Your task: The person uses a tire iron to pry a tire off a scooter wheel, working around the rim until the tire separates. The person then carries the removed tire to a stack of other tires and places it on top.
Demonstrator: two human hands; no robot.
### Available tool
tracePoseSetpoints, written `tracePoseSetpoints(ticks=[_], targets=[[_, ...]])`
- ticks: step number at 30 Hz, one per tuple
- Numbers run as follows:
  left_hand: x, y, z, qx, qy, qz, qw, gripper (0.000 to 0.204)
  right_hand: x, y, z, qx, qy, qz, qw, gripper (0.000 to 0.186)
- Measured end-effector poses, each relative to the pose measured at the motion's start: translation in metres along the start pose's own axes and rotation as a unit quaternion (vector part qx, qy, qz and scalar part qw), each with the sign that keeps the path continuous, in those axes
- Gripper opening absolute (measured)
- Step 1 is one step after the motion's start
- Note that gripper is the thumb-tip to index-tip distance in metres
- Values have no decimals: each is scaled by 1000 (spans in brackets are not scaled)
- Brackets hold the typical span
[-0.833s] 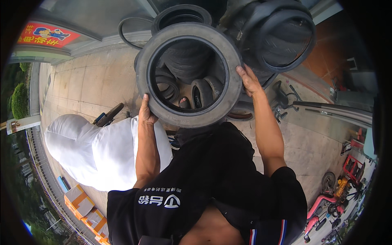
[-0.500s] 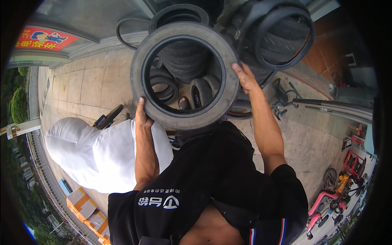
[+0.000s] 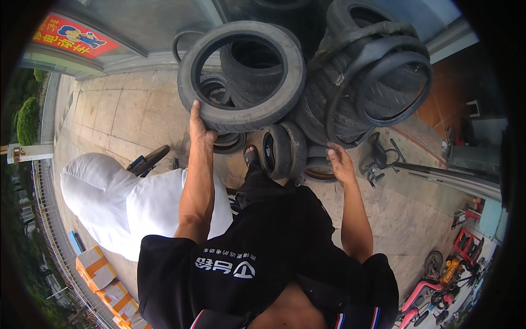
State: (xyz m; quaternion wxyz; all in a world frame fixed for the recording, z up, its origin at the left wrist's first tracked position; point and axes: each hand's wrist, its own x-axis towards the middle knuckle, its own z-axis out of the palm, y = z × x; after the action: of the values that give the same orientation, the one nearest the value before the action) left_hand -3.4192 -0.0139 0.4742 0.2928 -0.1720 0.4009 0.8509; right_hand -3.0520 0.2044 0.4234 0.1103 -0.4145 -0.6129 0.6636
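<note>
A worn black tyre point(image 3: 241, 119) is raised, tilted, over a stack of other tyres point(image 3: 235, 82). My left hand point(image 3: 200, 129) is closed on its near left rim, the thumb lying over the sidewall. My right hand point(image 3: 342, 164) is off this tyre, below the right-hand pile, with fingers loosely bent and apart and nothing visible in them. Its fingertips appear next to the lower edge of a thin tyre point(image 3: 330, 118) on that pile; whether they touch cannot be told. Two small tyres point(image 3: 287, 148) stand upright beyond my legs.
A tall tyre pile point(image 3: 378, 71) leans at the back right. A white-covered bulky object point(image 3: 148, 203) stands at my left, with taped cartons point(image 3: 96, 268) behind it. A black stand-like object point(image 3: 378, 156) lies at the right, near a pink scooter point(image 3: 422, 290). A glass front runs along the back.
My right hand has let go of the raised tyre and moved down and right. My left hand has carried the tyre up and away, tilting it. The view has shifted slightly.
</note>
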Motion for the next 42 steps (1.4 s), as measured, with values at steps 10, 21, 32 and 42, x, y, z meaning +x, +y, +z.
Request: tracePoseSetpoints(ticks=[10,21,32,42], targets=[[148,-43,113,-43,42,-81,995,65,-98,75,5,-165,66,44,983,42],[176,-83,93,243,66,-132,959,89,-99,63,-17,-192,89,72,975,41],[148,-73,-17,323,19,-143,935,78,-50,79,-18,-230,12,80,970,40],[37,-125,-252,257,314,-263,875,55,35,78,20,-301,-126,122,937,40]])
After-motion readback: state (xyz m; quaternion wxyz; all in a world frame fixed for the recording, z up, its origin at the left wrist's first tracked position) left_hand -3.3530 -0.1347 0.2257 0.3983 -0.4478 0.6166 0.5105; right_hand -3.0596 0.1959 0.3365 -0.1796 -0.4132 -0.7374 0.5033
